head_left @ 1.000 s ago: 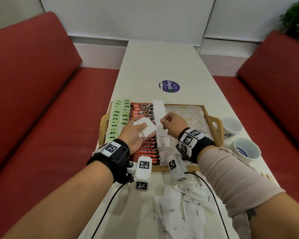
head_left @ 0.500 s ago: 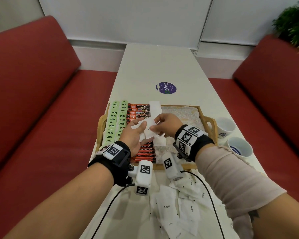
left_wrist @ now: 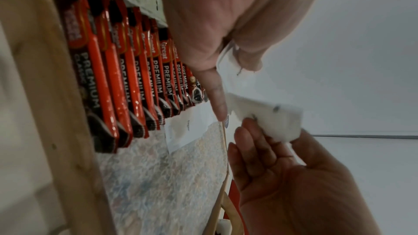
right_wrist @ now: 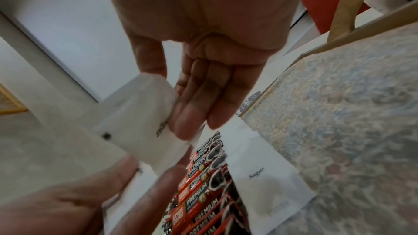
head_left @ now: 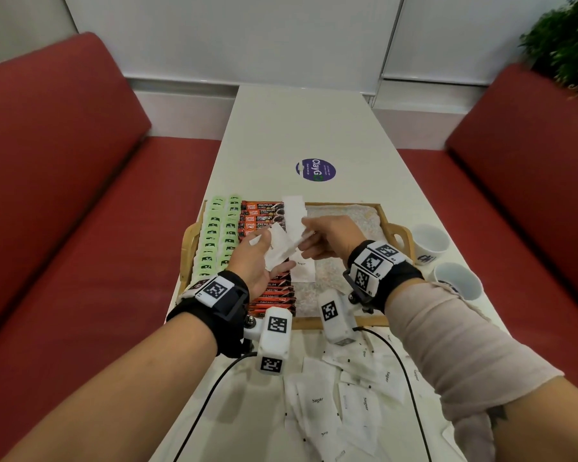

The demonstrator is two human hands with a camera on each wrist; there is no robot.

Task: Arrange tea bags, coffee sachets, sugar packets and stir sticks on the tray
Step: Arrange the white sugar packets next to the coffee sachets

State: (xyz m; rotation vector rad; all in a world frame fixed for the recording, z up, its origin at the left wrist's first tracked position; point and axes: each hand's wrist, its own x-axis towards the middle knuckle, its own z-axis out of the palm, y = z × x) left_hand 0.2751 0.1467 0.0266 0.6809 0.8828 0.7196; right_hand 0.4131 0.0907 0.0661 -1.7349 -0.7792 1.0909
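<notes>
Over the wooden tray (head_left: 189,241) my left hand (head_left: 263,249) grips a small stack of white sugar packets (head_left: 280,253). My right hand (head_left: 309,236) pinches the top packet (right_wrist: 140,113) at its right end, thumb above and fingers beneath; the left wrist view shows that packet (left_wrist: 267,119) pulled a little away from the stack. On the tray lie two columns of green tea bags (head_left: 219,235), a column of orange coffee sachets (head_left: 264,215) and a partial column of laid sugar packets (head_left: 301,271). The tray's right half shows bare patterned liner (head_left: 344,228).
Several loose sugar packets (head_left: 344,398) lie on the white table in front of the tray. Two white cups (head_left: 429,243) (head_left: 457,283) stand right of the tray. A purple sticker (head_left: 315,170) sits farther up the table. Red sofas flank both sides.
My right hand left the packets laid on the tray, came to the stack in my left hand and took hold of its top packet. Both hands rose slightly.
</notes>
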